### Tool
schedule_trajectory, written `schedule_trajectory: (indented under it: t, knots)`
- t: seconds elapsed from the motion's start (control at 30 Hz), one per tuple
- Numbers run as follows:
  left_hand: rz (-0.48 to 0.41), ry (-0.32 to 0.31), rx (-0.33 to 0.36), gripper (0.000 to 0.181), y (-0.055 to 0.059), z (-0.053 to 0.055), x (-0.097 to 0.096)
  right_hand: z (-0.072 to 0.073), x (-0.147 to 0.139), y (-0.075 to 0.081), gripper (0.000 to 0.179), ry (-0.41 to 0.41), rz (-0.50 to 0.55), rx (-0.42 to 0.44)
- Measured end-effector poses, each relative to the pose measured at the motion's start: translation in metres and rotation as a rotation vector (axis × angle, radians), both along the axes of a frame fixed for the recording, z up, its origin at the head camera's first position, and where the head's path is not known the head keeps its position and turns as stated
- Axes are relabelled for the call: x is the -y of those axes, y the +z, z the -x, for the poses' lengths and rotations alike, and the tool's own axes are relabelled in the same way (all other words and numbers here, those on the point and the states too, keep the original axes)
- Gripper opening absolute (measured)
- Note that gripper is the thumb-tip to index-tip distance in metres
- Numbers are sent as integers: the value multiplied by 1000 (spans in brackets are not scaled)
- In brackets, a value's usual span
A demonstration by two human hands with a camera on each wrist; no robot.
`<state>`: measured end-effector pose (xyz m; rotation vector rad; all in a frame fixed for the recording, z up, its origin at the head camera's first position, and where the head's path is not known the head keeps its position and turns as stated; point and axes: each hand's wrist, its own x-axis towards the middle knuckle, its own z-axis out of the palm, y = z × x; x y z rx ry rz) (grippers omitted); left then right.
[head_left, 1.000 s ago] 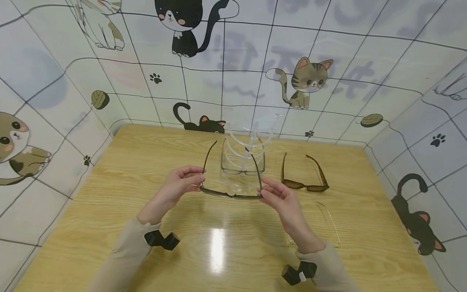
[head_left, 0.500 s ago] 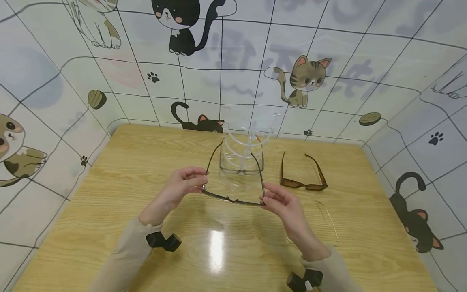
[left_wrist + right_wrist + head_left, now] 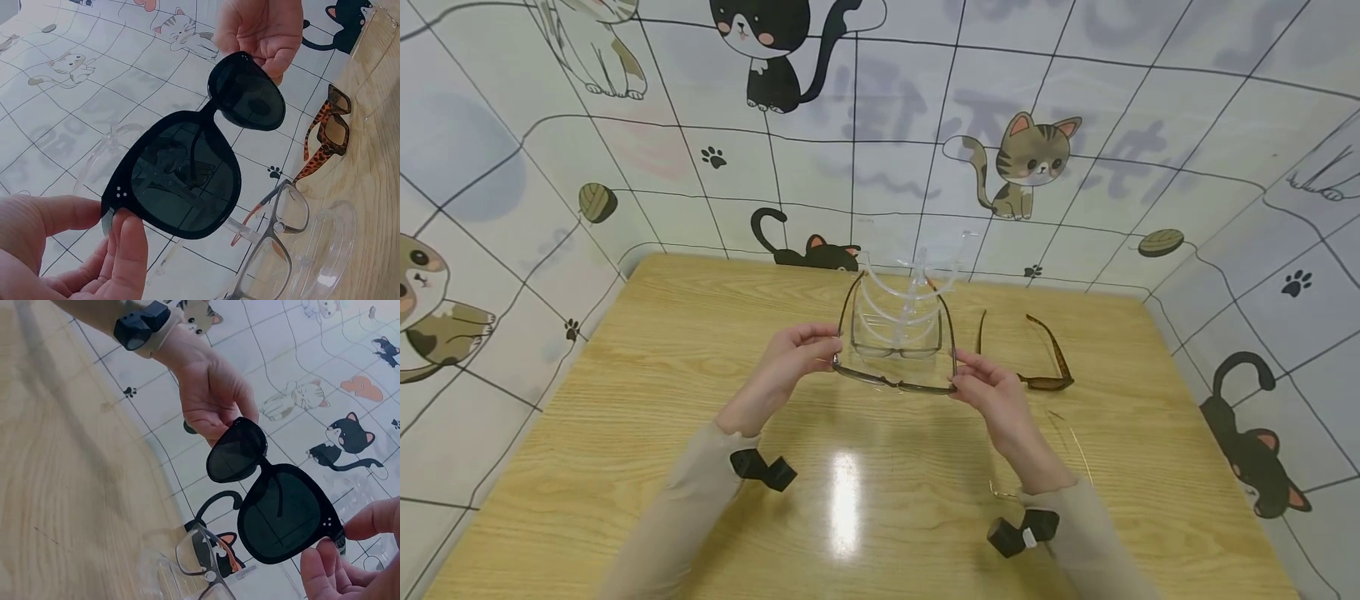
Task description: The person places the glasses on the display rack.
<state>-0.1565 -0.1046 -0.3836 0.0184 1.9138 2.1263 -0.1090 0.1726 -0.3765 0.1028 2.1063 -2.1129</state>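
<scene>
Black sunglasses [image 3: 891, 383] with dark lenses are held up in front of a clear display stand [image 3: 916, 292], temples unfolded and pointing toward it. My left hand [image 3: 786, 367] pinches their left hinge corner between thumb and fingers; my right hand [image 3: 1000, 398] pinches the right corner. Both lenses show in the left wrist view, where the sunglasses [image 3: 187, 181] hang above the table. Lower on the stand sit grey-framed eyeglasses [image 3: 270, 236] with clear lenses and orange-brown temple tips. In the head view, the raised temples overlap the stand.
Tortoiseshell sunglasses [image 3: 1051, 383] lie right of the stand, partly covered by my right hand in the head view. Thin gold-rimmed glasses [image 3: 1081, 454] lie nearer, partly behind my right forearm. Cat-print walls [image 3: 715, 217] border the wooden table [image 3: 647, 400] at the back and sides.
Both hands have moved the black sunglasses forward and slightly right, closer to the stand. The temples now reach either side of it in the head view. The other glasses stay put.
</scene>
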Motion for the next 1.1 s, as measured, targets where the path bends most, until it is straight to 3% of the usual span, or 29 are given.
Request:
schedule_trajectory:
  t: [0.43,0.77,1.1]
  knots:
    - [-47,140,47,30,5,27,-18,49,-5,7,43,-28,-16,104]
    - [-93,194,80,31,2,47,-25,74,-7,9,45,-25,-31,106]
    - [-125,186,110,37,-3,61,-26,91,-8,6,47,-35,-34,123]
